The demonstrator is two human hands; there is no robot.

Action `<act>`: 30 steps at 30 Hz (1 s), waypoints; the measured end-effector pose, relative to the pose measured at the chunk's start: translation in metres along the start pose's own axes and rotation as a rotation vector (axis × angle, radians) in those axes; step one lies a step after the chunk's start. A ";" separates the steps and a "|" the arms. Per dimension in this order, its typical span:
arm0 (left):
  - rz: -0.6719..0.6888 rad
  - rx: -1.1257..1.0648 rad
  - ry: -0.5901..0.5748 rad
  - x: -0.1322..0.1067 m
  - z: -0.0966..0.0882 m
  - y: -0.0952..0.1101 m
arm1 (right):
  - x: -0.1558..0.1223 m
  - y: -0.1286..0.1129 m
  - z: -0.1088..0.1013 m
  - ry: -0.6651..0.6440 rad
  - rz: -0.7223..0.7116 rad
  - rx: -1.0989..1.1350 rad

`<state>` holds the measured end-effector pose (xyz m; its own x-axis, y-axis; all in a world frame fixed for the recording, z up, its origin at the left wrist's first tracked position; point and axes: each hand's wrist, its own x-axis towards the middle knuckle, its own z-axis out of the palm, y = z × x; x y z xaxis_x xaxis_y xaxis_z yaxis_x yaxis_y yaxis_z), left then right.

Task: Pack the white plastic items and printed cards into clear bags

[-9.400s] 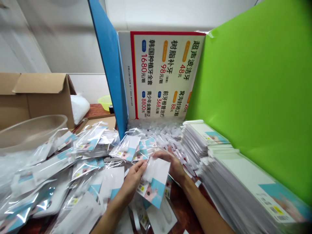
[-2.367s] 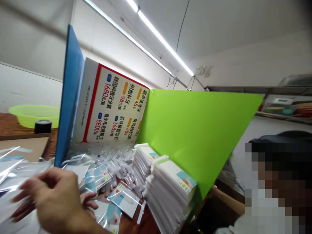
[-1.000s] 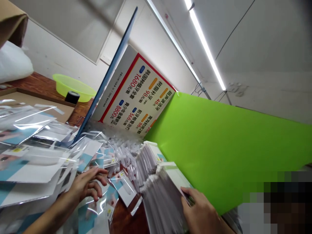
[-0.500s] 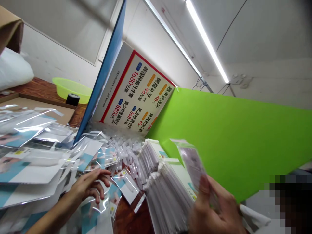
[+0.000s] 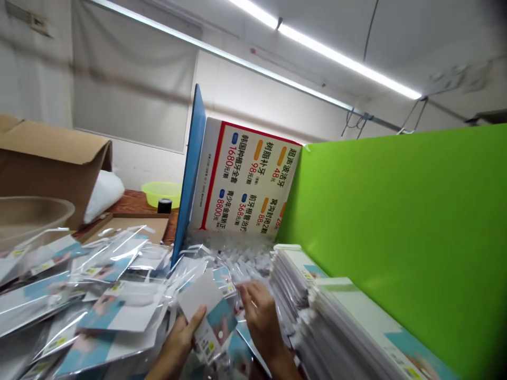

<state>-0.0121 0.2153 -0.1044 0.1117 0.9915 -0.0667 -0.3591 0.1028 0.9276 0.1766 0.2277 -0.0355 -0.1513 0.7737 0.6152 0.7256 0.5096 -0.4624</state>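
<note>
My left hand (image 5: 180,338) grips a white and teal printed card (image 5: 208,311), thumb on its face, tilted up at bottom centre. Just right of that card is my right hand (image 5: 261,322), its fingers bent and pressed together near the card's edge; what they hold, if anything, I cannot make out. Behind the hands lies a heap of small clear packets (image 5: 247,269). To the right stand tightly packed rows of bagged cards (image 5: 332,322) on edge. Loose bagged cards (image 5: 122,309) with teal prints pile up on the left.
A green panel (image 5: 396,227) walls the right side. A price board (image 5: 245,179) and a blue panel (image 5: 190,169) stand at the back. Farther left are a cardboard box (image 5: 47,163), a clear tub (image 5: 31,216), a yellow-green basin (image 5: 152,194) and a black roll (image 5: 164,206).
My left hand, open before, now holds a card. My right hand has moved left from beside the packed rows, and the clear packet it held no longer shows. The view has turned.
</note>
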 end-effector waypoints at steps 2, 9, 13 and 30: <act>-0.031 0.003 -0.015 -0.007 0.007 0.008 | 0.003 0.018 0.005 -0.050 0.139 -0.196; -0.072 0.130 0.029 -0.022 0.014 0.028 | -0.023 0.046 0.040 -0.307 0.246 -0.320; -0.125 0.175 0.067 -0.023 0.013 0.025 | -0.025 0.047 0.040 -0.322 0.254 -0.338; -0.304 0.245 0.134 -0.021 0.006 0.023 | -0.019 0.045 0.035 -0.210 0.352 -0.362</act>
<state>-0.0170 0.1963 -0.0793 0.0512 0.9221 -0.3835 -0.0950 0.3867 0.9173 0.1886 0.2487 -0.0902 0.0382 0.9516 0.3050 0.9356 0.0731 -0.3453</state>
